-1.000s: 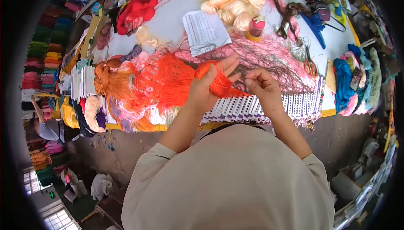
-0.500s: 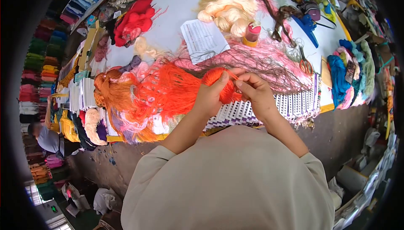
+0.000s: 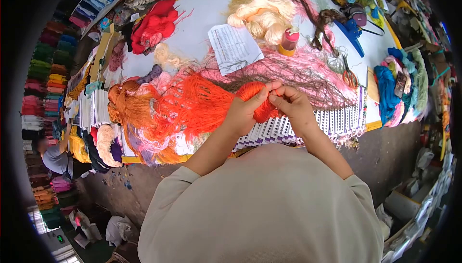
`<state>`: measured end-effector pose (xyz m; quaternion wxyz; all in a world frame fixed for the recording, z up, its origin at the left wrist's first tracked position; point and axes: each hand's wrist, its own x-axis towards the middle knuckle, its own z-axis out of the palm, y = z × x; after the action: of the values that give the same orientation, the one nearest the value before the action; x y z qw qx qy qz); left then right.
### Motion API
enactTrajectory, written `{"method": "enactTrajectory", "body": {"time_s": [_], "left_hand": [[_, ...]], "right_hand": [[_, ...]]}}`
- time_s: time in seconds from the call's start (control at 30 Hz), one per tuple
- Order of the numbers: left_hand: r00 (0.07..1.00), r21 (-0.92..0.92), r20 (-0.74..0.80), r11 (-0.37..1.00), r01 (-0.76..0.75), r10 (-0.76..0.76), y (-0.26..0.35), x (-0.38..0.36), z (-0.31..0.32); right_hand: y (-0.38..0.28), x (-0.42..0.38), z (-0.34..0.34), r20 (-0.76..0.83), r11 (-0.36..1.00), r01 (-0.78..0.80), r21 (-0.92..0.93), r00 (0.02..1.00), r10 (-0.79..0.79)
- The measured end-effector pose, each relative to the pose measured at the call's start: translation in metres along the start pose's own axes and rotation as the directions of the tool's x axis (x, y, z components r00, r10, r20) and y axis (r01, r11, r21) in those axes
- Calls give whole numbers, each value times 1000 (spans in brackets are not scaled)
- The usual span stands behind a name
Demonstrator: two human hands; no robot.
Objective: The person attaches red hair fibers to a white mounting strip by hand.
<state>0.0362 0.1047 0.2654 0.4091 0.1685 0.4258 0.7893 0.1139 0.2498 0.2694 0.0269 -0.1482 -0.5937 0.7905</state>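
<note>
A bright orange-red yarn skein (image 3: pixel 251 91) is bunched in my left hand (image 3: pixel 243 114), with the fingers wrapped round it and the thumb on top. Close beside it, my right hand (image 3: pixel 295 108) is closed in a pinch at the skein's right end, thumb against forefinger on an orange-red strand. To the left the skein spreads into loose orange-red threads (image 3: pixel 195 100) on the table. Rust-orange yarn (image 3: pixel 126 100) lies past them. Under and behind my hands stretch pink and brown threads (image 3: pixel 298 70). My left fingers are partly hidden by the yarn.
Along the front edge run white hole-punched cards (image 3: pixel 337 121). A printed sheet (image 3: pixel 235 46), a thread cone (image 3: pixel 289 41), cream skeins (image 3: pixel 262 12), red yarn (image 3: pixel 156 25) and scissors (image 3: pixel 349 77) lie on the white table (image 3: pixel 192 17). Another person (image 3: pixel 57 158) stands at far left.
My left thumb has shifted up and right toward my right fingers. The skein's bunched end has turned slightly, and both hands are closer together. The person at far left has moved an arm.
</note>
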Motion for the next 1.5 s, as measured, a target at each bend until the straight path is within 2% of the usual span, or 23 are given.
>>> {"method": "enactTrajectory", "body": {"time_s": [0.27,0.4,0.47,0.63,0.77,0.83,0.87,0.93,0.97,1.0,1.03,1.07,1.1,1.13,1.17,1.2,1.23,1.3,1.33,1.4,1.43,1.47,1.5], "left_hand": [[995,-176,-75,983,47,-61,6,-2,7],[988,-154,-152,988,6,-30,-2,-1,10],[984,-40,-171,997,-62,54,-5,0,12],[983,-134,-183,990,-48,23,-7,2,16],[965,-71,-256,995,-67,46,-13,5,17],[964,-60,-260,996,-72,54,-15,13,14],[963,-47,-264,996,-78,63,-14,16,14],[967,-137,-245,990,40,-73,-3,12,3],[953,-181,-244,974,140,-182,5,10,-9],[920,-177,-328,971,162,-214,6,9,-25],[940,-309,-268,943,124,-212,0,8,-62],[957,-437,-210,895,91,-199,-2,5,-95],[888,-484,-404,875,-2,-221,6,1,-107],[873,-505,-451,860,-76,-187,8,-8,-143],[819,-474,-556,864,-172,-143,12,-19,-175],[793,-426,-603,877,-224,-90,16,-34,-217],[728,-407,-682,864,-297,-71,24,-51,-256],[637,-376,-770,832,-409,-35,42,-78,-285],[620,-370,-784,813,-450,-14,52,-85,-280],[650,-372,-759,798,-474,32,47,-73,-235],[724,-339,-690,876,-343,16,32,-62,-214],[788,-288,-616,935,-208,-15,13,-51,-194],[854,-409,-497,910,-74,-154,-14,-37,-183]], "right_hand": [[-2,-2,-2,-21,979,-92,179,995,98],[-2,-3,-4,-10,963,-98,250,995,104],[-1,-4,-5,-11,961,-98,260,994,104],[1,-5,-12,42,893,-116,435,993,108],[-6,-8,-18,76,913,-105,394,994,81],[-12,-15,-14,116,988,-137,63,985,129],[-11,-17,-18,189,994,-113,-14,975,113],[-1,-17,-33,114,996,55,-73,992,-46],[6,-13,-49,-42,951,213,-223,973,-227],[7,-10,-71,-170,827,278,-488,900,-403],[4,-7,-98,-200,653,319,-687,781,-592],[-4,-9,-116,-436,831,177,-528,782,-444],[14,-2,-160,-519,922,329,-204,762,-387],[18,-11,-202,-547,929,305,209,824,-147],[23,-25,-243,-517,859,320,400,852,-77],[43,-39,-298,-453,813,346,468,884,-115],[53,-53,-349,-475,830,356,430,871,-128],[50,-93,-438,-765,874,406,267,641,-64],[29,-108,-457,-914,918,386,93,399,-75],[-2,-137,-475,-960,953,140,-270,31,-277],[2,-132,-476,-960,954,129,-269,37,-276],[13,-123,-477,-901,926,113,-360,215,-376],[32,-114,-479,-805,889,115,-443,385,-451]]}}
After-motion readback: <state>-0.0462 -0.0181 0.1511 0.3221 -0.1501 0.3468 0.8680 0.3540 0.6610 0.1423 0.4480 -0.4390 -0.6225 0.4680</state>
